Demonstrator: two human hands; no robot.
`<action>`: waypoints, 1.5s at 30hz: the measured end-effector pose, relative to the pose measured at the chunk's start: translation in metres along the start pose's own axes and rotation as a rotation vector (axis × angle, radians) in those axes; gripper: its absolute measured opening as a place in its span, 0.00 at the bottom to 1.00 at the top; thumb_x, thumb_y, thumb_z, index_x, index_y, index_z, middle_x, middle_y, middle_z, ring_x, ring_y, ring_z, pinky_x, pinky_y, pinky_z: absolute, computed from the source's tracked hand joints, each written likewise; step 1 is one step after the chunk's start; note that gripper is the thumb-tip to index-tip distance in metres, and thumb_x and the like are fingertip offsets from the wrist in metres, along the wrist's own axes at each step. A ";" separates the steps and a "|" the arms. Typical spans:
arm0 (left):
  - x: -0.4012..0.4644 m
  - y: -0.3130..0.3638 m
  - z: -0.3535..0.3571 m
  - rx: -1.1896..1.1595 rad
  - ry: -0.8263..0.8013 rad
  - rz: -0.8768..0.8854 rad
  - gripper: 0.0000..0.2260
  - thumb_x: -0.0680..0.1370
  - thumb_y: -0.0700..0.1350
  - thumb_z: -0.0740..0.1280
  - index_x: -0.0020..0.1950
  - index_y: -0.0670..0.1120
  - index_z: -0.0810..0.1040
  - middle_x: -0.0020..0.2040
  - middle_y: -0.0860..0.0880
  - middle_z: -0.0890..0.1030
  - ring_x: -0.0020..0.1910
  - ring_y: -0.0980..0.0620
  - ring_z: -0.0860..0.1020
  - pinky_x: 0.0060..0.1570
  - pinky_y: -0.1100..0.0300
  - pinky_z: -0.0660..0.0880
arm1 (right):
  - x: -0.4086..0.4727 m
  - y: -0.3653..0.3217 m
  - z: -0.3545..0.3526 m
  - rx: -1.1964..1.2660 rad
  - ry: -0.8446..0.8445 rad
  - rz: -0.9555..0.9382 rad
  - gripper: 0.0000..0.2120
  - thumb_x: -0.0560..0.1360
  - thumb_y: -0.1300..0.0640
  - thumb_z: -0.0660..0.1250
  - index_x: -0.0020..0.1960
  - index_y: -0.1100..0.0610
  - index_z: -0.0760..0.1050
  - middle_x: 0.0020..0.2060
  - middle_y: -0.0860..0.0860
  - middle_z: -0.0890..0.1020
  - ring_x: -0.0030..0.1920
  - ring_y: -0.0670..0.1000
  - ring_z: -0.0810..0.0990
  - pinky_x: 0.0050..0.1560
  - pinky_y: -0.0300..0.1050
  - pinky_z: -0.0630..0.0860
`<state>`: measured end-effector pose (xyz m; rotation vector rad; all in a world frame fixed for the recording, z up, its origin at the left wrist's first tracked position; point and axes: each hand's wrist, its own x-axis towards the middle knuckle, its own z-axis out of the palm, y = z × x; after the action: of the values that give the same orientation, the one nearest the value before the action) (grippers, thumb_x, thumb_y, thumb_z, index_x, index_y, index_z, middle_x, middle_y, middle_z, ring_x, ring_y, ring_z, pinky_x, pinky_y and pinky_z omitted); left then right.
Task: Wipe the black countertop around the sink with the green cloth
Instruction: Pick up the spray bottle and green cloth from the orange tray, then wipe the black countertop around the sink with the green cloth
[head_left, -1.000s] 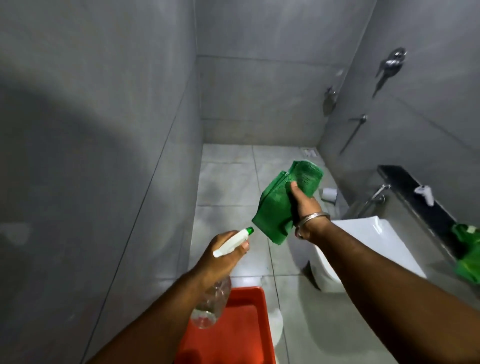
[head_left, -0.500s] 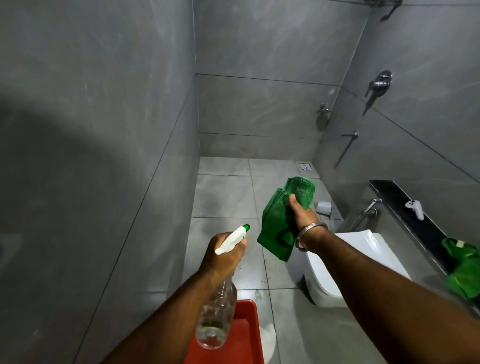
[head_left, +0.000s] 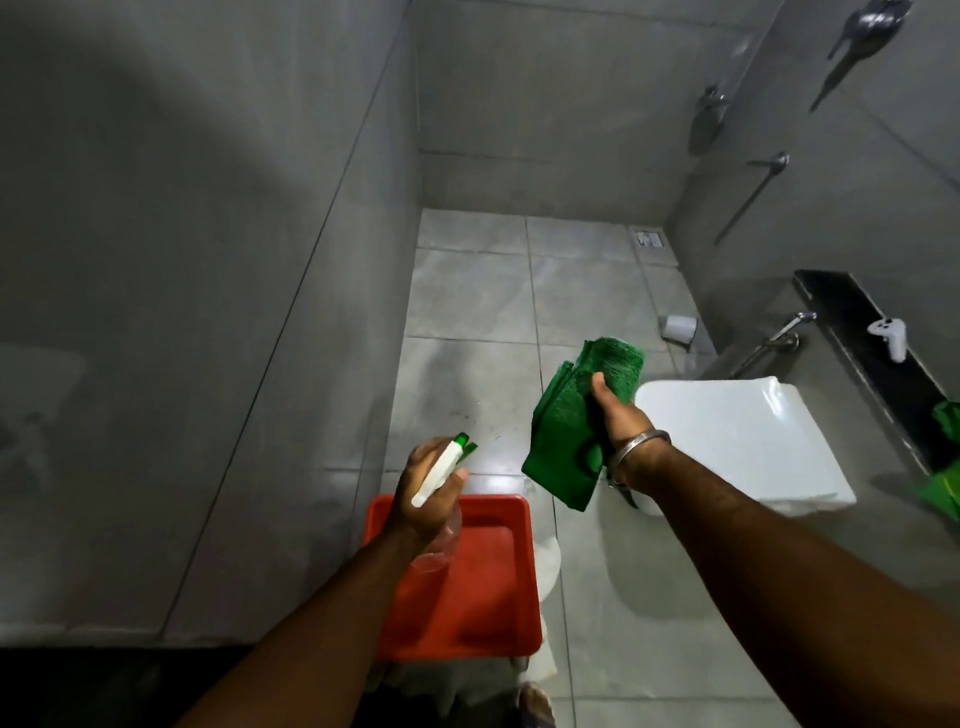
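The green cloth (head_left: 576, 415) is gripped in the right hand (head_left: 615, 423), bunched and folded, with the thumb pressed on its near face and the remaining fingers hidden behind the fabric; its upper fold rises above the thumb and its lower corner hangs below the wrist, where a metal bangle (head_left: 640, 447) is worn. The cloth is held in the air over the floor (head_left: 467, 291), just beside the front edge of the white toilet (head_left: 737, 441), well apart from the black worktop (head_left: 883, 353) that runs along the right wall. On that worktop a small white object (head_left: 889, 335) is seen near its far end, and at its near end something green (head_left: 945, 457), possibly a second cloth or a bag, is cut off by the frame edge.

The left hand (head_left: 431, 499) is closed around the neck of a clear spray bottle (head_left: 441, 478), its white trigger head and green nozzle pointing up and away; the fingers are wrapped on the far side and cannot be made out singly. The bottle is held above the far left corner of a red tray (head_left: 483, 603).

No legible writing is seen on the bottle or cloth. Both forearms are extended forward and downward, the right one reaching farther.
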<state>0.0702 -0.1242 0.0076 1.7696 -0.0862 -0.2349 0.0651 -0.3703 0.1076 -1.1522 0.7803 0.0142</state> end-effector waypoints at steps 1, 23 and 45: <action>-0.003 -0.011 0.000 0.008 0.010 -0.003 0.21 0.72 0.43 0.70 0.65 0.43 0.72 0.59 0.48 0.78 0.57 0.52 0.77 0.53 0.75 0.72 | 0.001 0.008 -0.001 0.002 -0.003 0.011 0.14 0.76 0.46 0.65 0.47 0.57 0.78 0.43 0.56 0.84 0.44 0.55 0.83 0.43 0.50 0.78; -0.137 -0.008 -0.110 0.574 -0.235 -0.177 0.26 0.68 0.49 0.78 0.64 0.50 0.76 0.61 0.48 0.82 0.57 0.54 0.79 0.60 0.57 0.75 | -0.076 0.131 0.017 -1.147 -0.996 0.400 0.19 0.67 0.63 0.70 0.58 0.62 0.74 0.54 0.63 0.80 0.54 0.61 0.81 0.58 0.58 0.78; -0.332 -0.050 -0.502 1.261 0.515 -0.378 0.18 0.74 0.45 0.64 0.64 0.52 0.75 0.59 0.44 0.78 0.58 0.38 0.77 0.55 0.44 0.75 | -0.292 0.308 0.400 -1.442 -1.150 -1.038 0.25 0.71 0.65 0.65 0.68 0.54 0.73 0.60 0.57 0.80 0.60 0.57 0.78 0.63 0.42 0.69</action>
<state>-0.1541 0.4294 0.0930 3.0407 0.6018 0.0544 -0.0548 0.2004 0.0925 -2.3787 -1.1470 0.3842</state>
